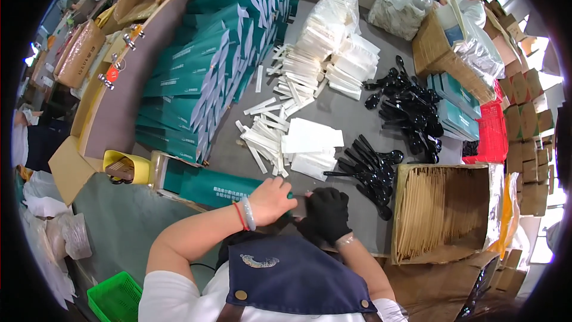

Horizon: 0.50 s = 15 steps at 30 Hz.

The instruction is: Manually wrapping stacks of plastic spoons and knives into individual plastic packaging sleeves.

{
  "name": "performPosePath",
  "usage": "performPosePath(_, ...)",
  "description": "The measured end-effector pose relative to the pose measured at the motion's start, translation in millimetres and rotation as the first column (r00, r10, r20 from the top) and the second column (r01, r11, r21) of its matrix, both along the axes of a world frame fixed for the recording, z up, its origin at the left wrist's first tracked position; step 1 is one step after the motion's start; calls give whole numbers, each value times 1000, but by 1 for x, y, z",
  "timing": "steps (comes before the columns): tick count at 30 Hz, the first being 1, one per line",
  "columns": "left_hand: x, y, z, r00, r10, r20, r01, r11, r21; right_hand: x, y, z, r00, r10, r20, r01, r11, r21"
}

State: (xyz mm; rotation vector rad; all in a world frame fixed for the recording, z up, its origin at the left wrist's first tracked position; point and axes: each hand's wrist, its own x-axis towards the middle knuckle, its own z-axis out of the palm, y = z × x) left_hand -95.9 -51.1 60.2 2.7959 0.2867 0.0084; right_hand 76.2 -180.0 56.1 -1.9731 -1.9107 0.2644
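My bare left hand (271, 201), with a red cord and a pale bangle at the wrist, has its fingers curled at the right end of a teal printed packet (211, 188). A bit of teal shows by its fingertips. Close on its right, my right hand (326, 211) wears a black glove with bare fingertips. Its fingers are bent closed, and what they hold is hidden. Just beyond the hands lie white paper packets (313, 137) and narrow white paper strips (262, 140). Black plastic spoons (366, 170) lie to the right of these.
Teal packets (179, 92) stand in long stacked rows at the left. A cardboard box (441, 214) of upright brown sheets stands at the right, near a red basket (491, 128). A yellow container (134, 167) hangs by the left edge. Another person (471, 0) is at the far right.
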Motion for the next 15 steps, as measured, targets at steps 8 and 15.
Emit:
performPosePath(8, -22, 124, 140, 993, 85, 82, -98, 980, 173, 49, -20, 27, 947, -269, -178, 295, 944, 145)
performPosePath(15, -59, 74, 36, 706, 577, 412, -628, 778, -14, 30, -19, 28, 976, -206, -71, 204, 979, -25)
